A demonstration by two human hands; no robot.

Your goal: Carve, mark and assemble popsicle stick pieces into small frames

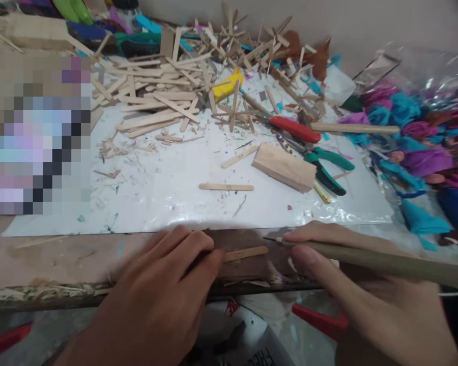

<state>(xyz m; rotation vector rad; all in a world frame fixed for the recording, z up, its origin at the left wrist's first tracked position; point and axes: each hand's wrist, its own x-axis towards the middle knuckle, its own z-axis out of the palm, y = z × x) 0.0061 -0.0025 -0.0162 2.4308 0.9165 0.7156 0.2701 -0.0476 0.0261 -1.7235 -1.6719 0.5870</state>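
My left hand (164, 290) pinches one end of a craft stick (254, 252) at the table's front edge. A small rectangle is marked on the stick's face. In my right hand (389, 305) is a slim pointed carving tool (381, 259) with a long greenish-brown handle. Its thin tip points left, just above and right of the stick, apparently not touching it. Beyond the hands, a second marked craft stick (213, 187) lies on the white sheet (168, 203). A wooden block (284, 166) rests to its right.
Craft sticks (160, 96) are heaped at the back. Green-handled pliers (330, 170), a red-handled tool (295, 129) and a yellow object (228, 85) lie among shavings. Colourful wrapped bundles (404, 117) fill the right side. A blurred-out patch (34, 137) covers the left.
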